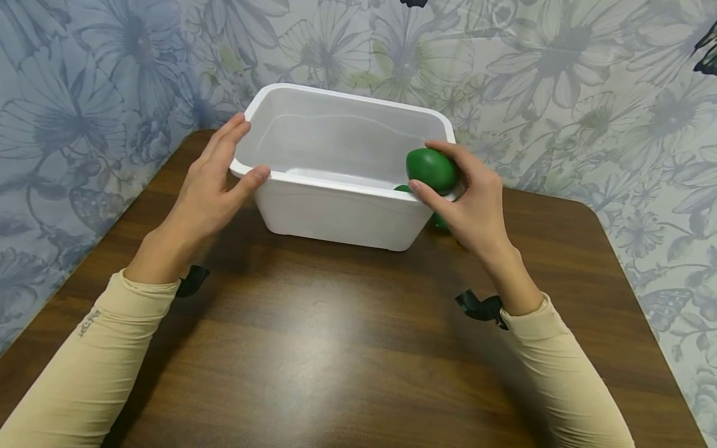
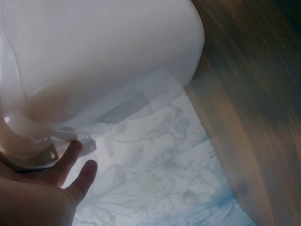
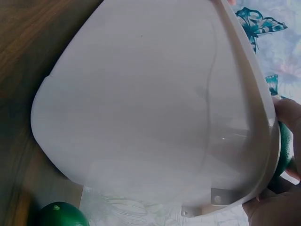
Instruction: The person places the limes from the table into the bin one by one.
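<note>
State at this frame: work judged partway. Under the right grip, a bare hand, a green fruit-shaped piece is pinched between thumb and fingers, poised at the near right corner of the white bin; not yet released. Whether the piece touches the rim cannot be told. The left grip is loose, holding no piece: its fingers lie extended by the left end of the bin, thumb resting at the near rim, apparently as a steadying touch. Inside the bin, a second green piece shows just past the near wall, only its top visible; counted as inside. A third green piece sits on the desk outside the bin, near its right end, partly hidden by the right grip in the head view. Tally: one in, one in hand, one out. The near wall hides some of the bin floor, so further pieces there cannot be ruled out. Direction of transfer is not settled by a single frame. Remaining, in my judgement: the held piece needs a resting place and a release, and the one on the desk is unhandled at present. Bin upright, seated on the desk.
</note>
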A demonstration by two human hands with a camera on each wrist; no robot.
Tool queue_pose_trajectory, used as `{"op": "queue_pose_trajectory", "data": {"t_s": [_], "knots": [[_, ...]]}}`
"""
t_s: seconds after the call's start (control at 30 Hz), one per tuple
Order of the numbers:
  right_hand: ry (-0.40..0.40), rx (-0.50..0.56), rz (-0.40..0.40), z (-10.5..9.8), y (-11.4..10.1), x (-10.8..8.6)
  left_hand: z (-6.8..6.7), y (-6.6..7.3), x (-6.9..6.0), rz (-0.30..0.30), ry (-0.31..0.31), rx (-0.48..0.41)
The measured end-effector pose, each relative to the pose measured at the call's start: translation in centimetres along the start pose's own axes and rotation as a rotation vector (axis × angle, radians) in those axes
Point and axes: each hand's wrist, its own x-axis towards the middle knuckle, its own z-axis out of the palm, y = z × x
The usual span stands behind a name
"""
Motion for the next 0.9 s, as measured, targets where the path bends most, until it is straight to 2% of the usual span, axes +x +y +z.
{"op": "queue_pose_trajectory", "data": {"t_s": [0.27, 0.43, 0.9], "knots": [[-0.052, -0.093, -0.021, 0.5, 2.8, 0.0, 0.1, 0.0, 0.0, 0.000, 0.004, -0.003], [-0.082, -0.118, -0.039, 0.7, 3.0, 0.0, 0.1, 0.0, 0.0, 0.001, 0.003, -0.006], [-0.080, -0.177, -0.117, 1.2, 3.7, -0.2, 0.0, 0.2, -0.2, -0.007, -0.004, -0.008]]}}
